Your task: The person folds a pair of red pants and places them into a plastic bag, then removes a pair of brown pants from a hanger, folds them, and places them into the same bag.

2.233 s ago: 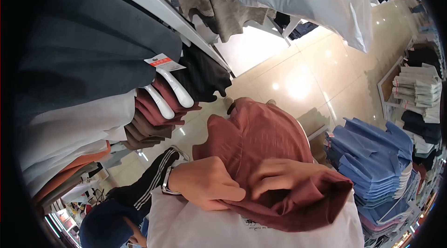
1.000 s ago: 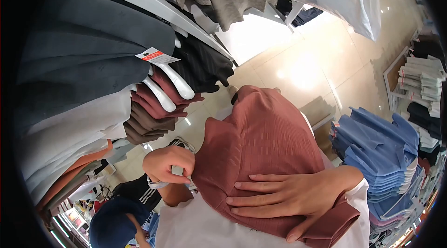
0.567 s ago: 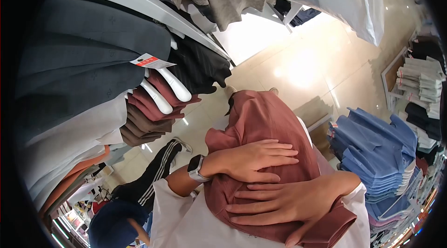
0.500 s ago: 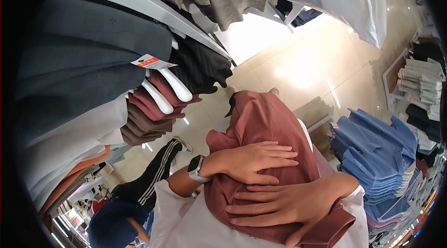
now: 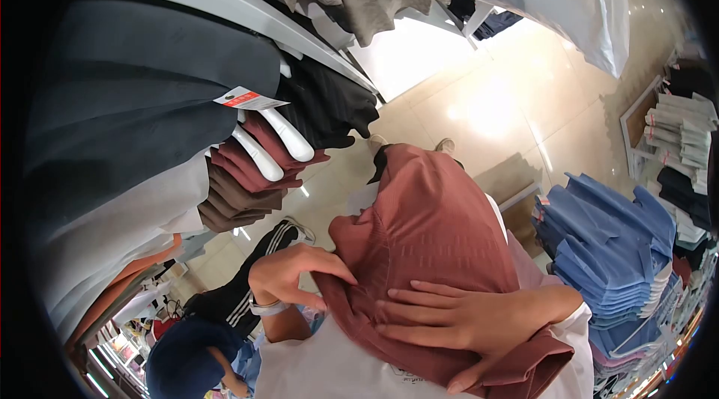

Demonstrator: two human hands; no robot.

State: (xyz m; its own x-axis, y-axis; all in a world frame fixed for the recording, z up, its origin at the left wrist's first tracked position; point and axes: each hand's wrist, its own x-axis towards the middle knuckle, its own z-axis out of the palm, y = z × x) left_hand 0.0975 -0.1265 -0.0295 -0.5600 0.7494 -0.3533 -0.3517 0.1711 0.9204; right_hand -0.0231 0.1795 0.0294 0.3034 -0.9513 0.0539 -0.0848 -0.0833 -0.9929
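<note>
Anchor maroon garment (image 5: 449, 212) with your splayed right hand (image 5: 472, 317); left hand (image 5: 288, 275), 9 o'clock: can't tell if pinching.

Tagged, hanging garments (image 5: 150, 62) mark a clothes shop.

The tiled floor (image 5: 427, 111) (pale, and quite glossy) carries some beige shoes (image 5: 446, 146).

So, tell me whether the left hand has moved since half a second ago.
Yes: the left hand has shifted leftward, from the middle of the maroon garment to its edge, nearer the hanging brown clothes.
</note>
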